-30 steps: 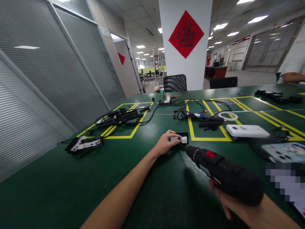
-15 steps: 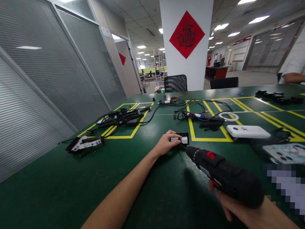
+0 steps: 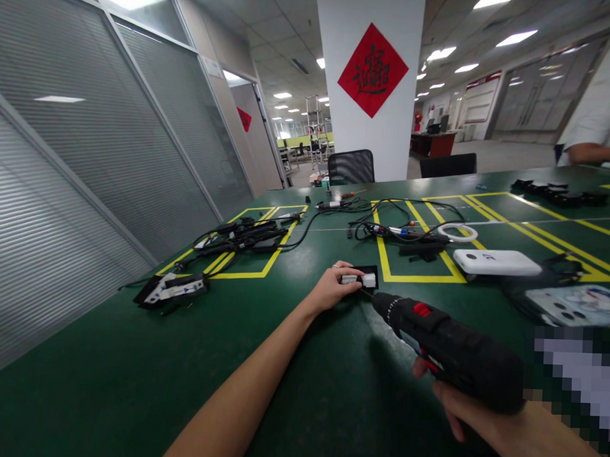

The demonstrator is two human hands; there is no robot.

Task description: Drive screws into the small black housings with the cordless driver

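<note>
My left hand reaches far out over the green table and pinches a small white part that lies on a flat black plate. My right hand grips a black cordless screwdriver with a red switch. Its bit points at the near edge of the black plate, just right of my left fingers.
Tangled black cables lie in the yellow-taped boxes at left and centre. A black-and-white part sits at left, a white box and a phone at right. Another person's arm rests at the far right.
</note>
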